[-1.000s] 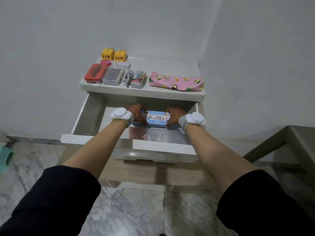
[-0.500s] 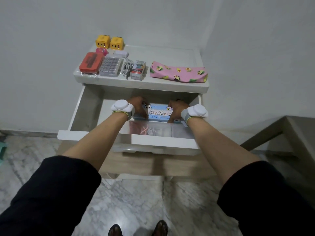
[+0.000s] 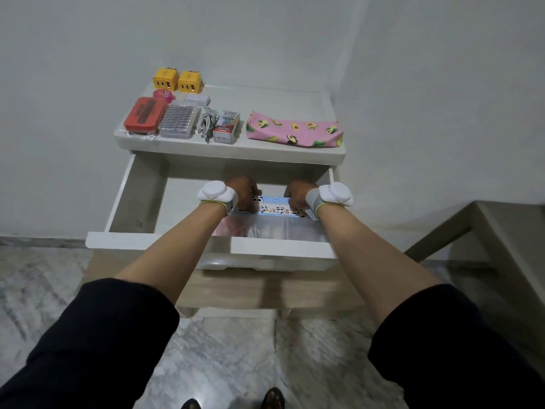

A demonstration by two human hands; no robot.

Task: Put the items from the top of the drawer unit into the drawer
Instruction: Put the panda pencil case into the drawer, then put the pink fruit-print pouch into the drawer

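Note:
Both my hands reach into the open white drawer [image 3: 132,199]. My left hand [image 3: 243,190] grips the left end of a blue panda-print box [image 3: 272,206] and my right hand [image 3: 296,193] grips its right end, low at the drawer's back right. On the unit's top [image 3: 265,101] lie a pink avocado pouch [image 3: 295,131], an orange case [image 3: 144,115], a clear pill box [image 3: 180,121], a coiled white cable [image 3: 208,124], a small carton [image 3: 227,130], two yellow chargers [image 3: 178,81], a pink round item [image 3: 163,94] and a small white block [image 3: 197,99].
Clear plastic packets [image 3: 265,228] lie at the drawer's front right. The unit stands in a white wall corner. A wooden table edge [image 3: 486,225] is at the right. Marble floor lies below, with my feet [image 3: 274,398] near the unit.
The view has tilted down a little and my feet show. Both hands still hold the panda box, which sits slightly lower in the drawer.

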